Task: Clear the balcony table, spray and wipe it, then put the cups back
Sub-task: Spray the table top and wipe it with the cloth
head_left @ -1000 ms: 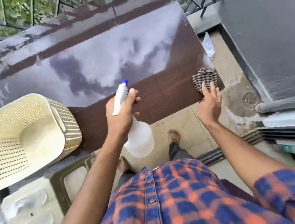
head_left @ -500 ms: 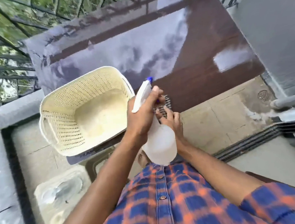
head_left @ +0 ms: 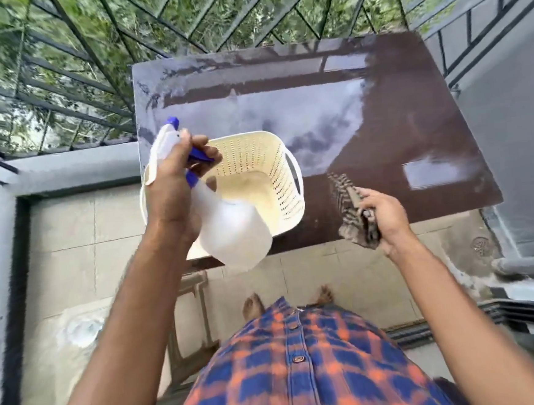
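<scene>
- A dark brown balcony table (head_left: 412,120) fills the middle of the view, its glossy top mirroring pale sky and railing bars.
- A cream perforated plastic basket (head_left: 276,169) sits on the table's near left part, with nothing visible inside it.
- The left hand (head_left: 175,190) is raised in front of the basket's left side, fingers wrapped around the neck of a translucent white spray bottle (head_left: 233,233), with one finger on the blue trigger.
- The bottle's blue-tipped nozzle points up and away from the person; its round body hangs over the table's near edge.
- The right hand (head_left: 385,221) is at the table's near edge, right of the basket, fingers closed on a striped grey cloth (head_left: 352,208).
- The cloth is blurred; its far end lies over the tabletop.
- Black metal railing (head_left: 88,56) with green leaves behind it runs along the table's far and left sides.
- Beige floor tiles (head_left: 71,249) lie left of and below the table.
- A blue and orange checked shirt (head_left: 304,365) fills the bottom, with two bare feet just beyond it.
</scene>
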### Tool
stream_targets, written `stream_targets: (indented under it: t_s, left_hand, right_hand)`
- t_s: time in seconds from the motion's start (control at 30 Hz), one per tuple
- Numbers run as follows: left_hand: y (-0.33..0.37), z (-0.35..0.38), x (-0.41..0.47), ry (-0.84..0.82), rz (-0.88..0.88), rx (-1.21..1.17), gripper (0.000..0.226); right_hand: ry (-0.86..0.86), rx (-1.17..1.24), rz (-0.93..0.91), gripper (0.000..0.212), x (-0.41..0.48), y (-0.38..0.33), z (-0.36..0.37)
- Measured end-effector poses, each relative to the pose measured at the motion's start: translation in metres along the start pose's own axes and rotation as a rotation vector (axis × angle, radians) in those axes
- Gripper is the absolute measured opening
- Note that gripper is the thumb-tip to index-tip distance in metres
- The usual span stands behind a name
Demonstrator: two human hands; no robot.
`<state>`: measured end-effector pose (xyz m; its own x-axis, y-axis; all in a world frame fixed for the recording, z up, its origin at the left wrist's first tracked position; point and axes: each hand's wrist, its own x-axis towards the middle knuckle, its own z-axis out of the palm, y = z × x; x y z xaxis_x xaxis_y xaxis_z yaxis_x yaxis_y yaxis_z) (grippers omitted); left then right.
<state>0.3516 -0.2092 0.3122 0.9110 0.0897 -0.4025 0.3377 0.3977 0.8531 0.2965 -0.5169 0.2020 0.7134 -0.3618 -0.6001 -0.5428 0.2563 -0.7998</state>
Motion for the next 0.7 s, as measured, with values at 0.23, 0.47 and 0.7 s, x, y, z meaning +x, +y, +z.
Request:
stream_targets:
  t_s: [0.23, 0.47, 0.7]
  left_hand:
    - [0.012, -0.026, 0.030, 0.165, 0.205, 0.161, 0.032]
    - [-0.027, -0.043, 0.069, 0.089, 0.409, 0.661, 0.029]
    - [-0.059, -0.066, 0.077, 0.033, 0.507, 1.036, 0.052]
  right_hand:
    - [-0.224, -0.056, -0.226, 0.039, -0.044, -0.070, 0.047]
    - [-0.401, -0.821, -0.212, 0.023, -0.036, -0.058, 0.158]
    - [-0.393, -1.144, -0.385, 0.033, 0.004, -0.002, 0.192]
